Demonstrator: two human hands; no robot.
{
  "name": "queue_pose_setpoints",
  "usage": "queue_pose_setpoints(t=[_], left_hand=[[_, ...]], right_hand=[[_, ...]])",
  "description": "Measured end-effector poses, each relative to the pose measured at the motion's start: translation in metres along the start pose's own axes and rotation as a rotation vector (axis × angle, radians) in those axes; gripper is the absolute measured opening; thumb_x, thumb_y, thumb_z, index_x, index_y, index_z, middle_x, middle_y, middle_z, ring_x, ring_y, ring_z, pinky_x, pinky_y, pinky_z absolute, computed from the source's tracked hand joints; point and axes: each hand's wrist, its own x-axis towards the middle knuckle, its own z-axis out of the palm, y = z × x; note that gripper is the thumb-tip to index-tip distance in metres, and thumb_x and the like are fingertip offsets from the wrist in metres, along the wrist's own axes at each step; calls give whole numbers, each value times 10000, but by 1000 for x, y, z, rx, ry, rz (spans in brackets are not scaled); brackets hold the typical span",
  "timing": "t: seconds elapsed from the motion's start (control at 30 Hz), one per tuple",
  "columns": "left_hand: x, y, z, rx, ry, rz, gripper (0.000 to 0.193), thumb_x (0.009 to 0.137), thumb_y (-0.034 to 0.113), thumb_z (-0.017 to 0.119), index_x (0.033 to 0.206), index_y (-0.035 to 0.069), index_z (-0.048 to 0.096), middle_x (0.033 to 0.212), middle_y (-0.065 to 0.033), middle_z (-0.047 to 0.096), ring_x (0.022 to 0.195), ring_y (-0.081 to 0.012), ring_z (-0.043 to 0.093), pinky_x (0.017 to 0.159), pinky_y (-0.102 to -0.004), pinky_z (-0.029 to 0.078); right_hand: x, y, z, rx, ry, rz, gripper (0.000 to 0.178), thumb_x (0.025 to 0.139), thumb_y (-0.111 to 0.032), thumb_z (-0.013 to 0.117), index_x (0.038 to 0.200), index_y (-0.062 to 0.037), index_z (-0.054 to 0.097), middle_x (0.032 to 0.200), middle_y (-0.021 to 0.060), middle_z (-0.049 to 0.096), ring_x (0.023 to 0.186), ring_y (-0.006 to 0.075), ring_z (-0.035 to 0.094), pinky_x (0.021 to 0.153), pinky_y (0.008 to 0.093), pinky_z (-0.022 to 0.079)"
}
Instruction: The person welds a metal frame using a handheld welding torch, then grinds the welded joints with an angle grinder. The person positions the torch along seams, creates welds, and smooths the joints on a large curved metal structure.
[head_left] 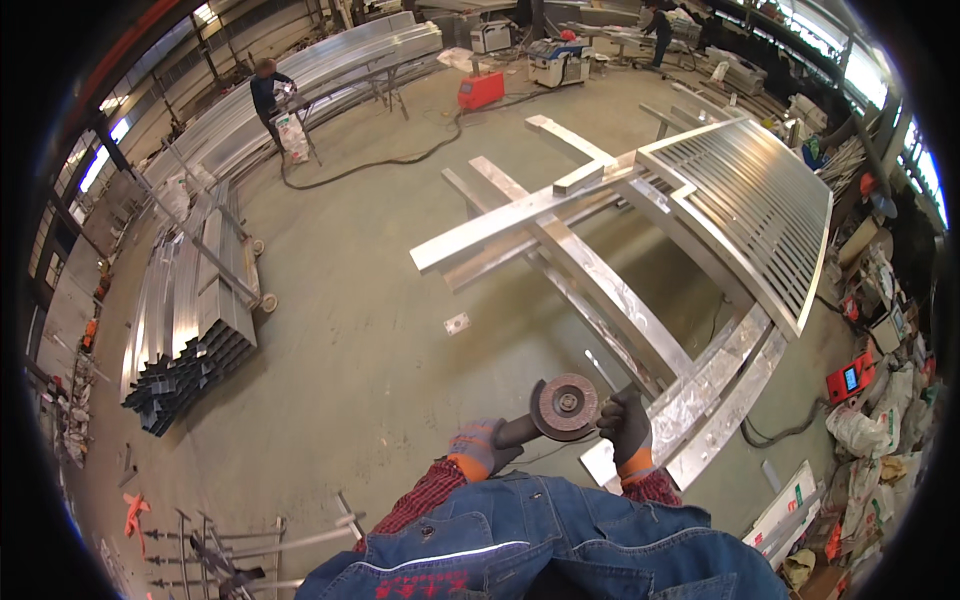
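Tubes (190, 320) lie stacked far left, another person (268, 95) working at a rack beyond. Nearer, our left hand (482, 447), gloved, is closed round the grinder (560, 408) body; its disc faces up between our hands, held above the floor just short of the frame (600, 290). Our right hand (628, 428) grips the grinder's far side, so both hands are clamped on it. We judge grinding not yet under way: the disc touches no metal. The frame's near rails look scuffed; the gate panel (745, 215) rests on it, right.
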Motion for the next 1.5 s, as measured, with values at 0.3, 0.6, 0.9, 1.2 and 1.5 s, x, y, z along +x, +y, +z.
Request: queue_pose_setpoints(t=[0.3,0.6,0.9,1.2,1.5], left_hand=[[111,14,-135,-101,-382,368,625,862,588,777,1233,85,754,1114,-210,797,1080,-400,765,920,-461,586],[217,72,-139,-414,-610,602,631,880,536,808,1307,78,735,1111,-178,793,1049,-312,766,912,-427,574],[387,98,-185,-489,-655,536,815,893,567,823,1465,29,607,1143,-167,763,1056,-280,740,946,-395,575],[523,197,-198,-704,-884,539,884,1002,659,702,1614,57,493,1193,-84,725,1023,-173,709,889,-347,597],[615,280,-203,-816,-1060,702,832,981,361,827,1621,4,433,1249,-106,708,1115,-169,681,970,-361,575]], right_hand=[[15,61,135,-257,-125,-90,500,1069,-319,615,1502,-75,564,1412,128,662,1256,266,675,1047,410,548],[106,-10,172,4,-212,-463,535,1124,-403,606,1533,-63,544,1471,135,645,1362,318,640,1169,500,503],[280,-114,141,218,-249,-413,367,1127,-396,624,1344,-99,641,1311,82,724,1312,320,680,1131,544,527],[405,-263,108,207,-128,-385,446,1105,-525,624,1260,-111,685,1059,106,758,957,280,747,883,451,631],[435,-350,116,300,289,-475,346,1025,-280,749,1276,-67,645,1090,87,705,1009,253,721,970,485,612]])
